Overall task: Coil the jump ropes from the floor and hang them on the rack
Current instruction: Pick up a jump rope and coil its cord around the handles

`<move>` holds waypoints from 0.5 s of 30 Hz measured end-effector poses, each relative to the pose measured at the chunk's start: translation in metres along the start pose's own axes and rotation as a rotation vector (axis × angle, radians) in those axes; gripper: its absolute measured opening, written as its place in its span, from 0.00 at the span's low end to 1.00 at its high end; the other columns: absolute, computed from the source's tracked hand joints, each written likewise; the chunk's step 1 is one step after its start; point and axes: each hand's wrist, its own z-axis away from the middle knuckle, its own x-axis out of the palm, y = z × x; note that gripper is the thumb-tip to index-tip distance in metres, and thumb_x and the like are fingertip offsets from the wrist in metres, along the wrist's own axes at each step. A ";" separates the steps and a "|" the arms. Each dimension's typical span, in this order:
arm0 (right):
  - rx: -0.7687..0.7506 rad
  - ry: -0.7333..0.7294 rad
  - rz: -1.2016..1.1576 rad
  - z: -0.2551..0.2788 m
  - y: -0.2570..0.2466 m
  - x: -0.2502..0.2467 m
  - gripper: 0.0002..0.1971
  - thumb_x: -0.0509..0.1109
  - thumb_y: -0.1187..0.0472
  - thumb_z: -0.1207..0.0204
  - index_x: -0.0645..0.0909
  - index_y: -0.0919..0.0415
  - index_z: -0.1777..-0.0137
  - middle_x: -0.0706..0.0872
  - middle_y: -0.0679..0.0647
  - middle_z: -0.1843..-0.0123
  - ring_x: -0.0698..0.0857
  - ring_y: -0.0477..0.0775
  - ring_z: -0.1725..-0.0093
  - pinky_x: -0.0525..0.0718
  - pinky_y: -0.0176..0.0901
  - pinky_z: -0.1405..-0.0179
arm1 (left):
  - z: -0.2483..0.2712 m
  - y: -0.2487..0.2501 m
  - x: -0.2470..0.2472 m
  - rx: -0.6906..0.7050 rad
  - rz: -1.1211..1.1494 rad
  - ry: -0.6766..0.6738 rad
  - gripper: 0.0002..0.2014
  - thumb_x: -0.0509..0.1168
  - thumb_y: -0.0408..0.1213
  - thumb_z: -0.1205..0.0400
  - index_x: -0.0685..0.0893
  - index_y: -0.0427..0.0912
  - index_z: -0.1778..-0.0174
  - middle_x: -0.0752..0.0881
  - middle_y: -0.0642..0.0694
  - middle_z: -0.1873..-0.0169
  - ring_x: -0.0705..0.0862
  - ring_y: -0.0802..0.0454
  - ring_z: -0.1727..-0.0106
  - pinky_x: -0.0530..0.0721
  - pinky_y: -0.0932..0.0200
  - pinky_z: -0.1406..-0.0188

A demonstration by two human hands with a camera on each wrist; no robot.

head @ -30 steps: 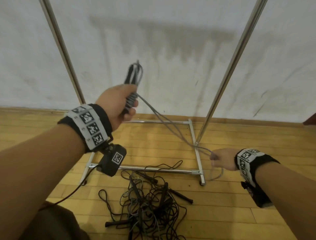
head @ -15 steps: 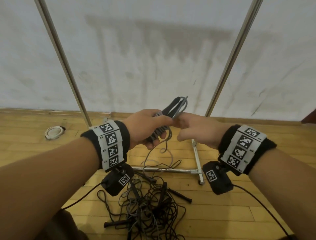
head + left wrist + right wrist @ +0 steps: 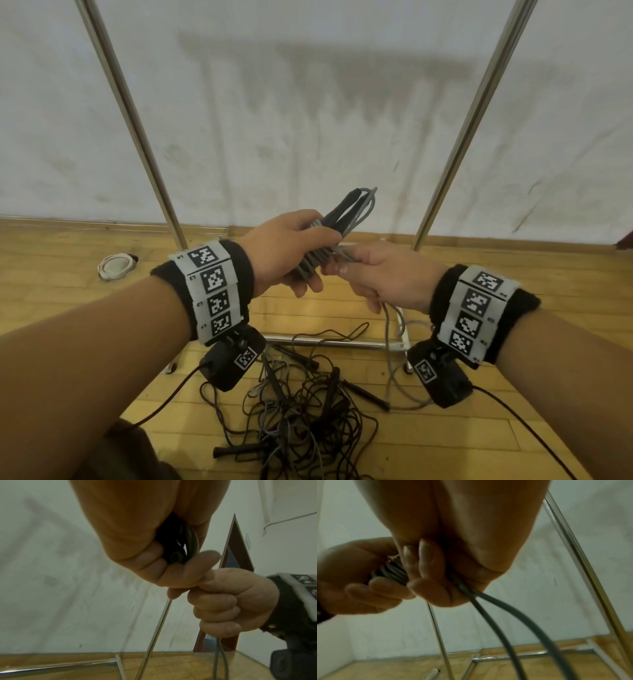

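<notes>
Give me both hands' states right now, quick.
Left hand: grips the grey jump rope's bundled handles and coils.
Right hand: fingers curled round the rope's loose strands.

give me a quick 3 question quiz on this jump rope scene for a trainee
1. True or false: the left hand grips the grey jump rope wound round its black handles.
2. Which does the right hand hold? A) a rack pole B) the loose grey cord C) nothing
3. Fill in: the tangled pile of ropes lies on the ____, in front of the rack.

Key: 1 true. 2 B; the cord hangs down from that hand. 3 floor.
</notes>
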 end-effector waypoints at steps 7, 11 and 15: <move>0.135 -0.003 0.205 -0.001 0.023 -0.016 0.15 0.57 0.49 0.09 0.84 0.53 0.45 0.83 0.49 0.70 0.80 0.51 0.73 0.83 0.46 0.66 | 0.000 0.010 -0.001 0.032 0.124 -0.100 0.11 0.74 0.44 0.17 0.85 0.40 0.47 0.90 0.34 0.60 0.89 0.39 0.67 0.77 0.58 0.84; 0.156 -0.098 0.224 -0.002 0.021 -0.018 0.11 0.60 0.60 0.10 0.83 0.51 0.51 0.87 0.47 0.66 0.83 0.46 0.67 0.83 0.30 0.67 | 0.008 0.011 0.014 -0.096 -0.482 -0.517 0.09 0.77 0.45 0.18 0.85 0.50 0.46 0.94 0.44 0.63 0.90 0.51 0.69 0.81 0.63 0.81; 0.077 -0.125 0.662 -0.002 0.006 -0.022 0.07 0.66 0.49 0.14 0.87 0.45 0.48 0.88 0.42 0.57 0.87 0.47 0.56 0.85 0.40 0.55 | 0.008 -0.006 0.038 -0.287 -0.978 -0.565 0.11 0.74 0.47 0.15 0.82 0.49 0.42 0.93 0.52 0.70 0.86 0.61 0.78 0.82 0.66 0.79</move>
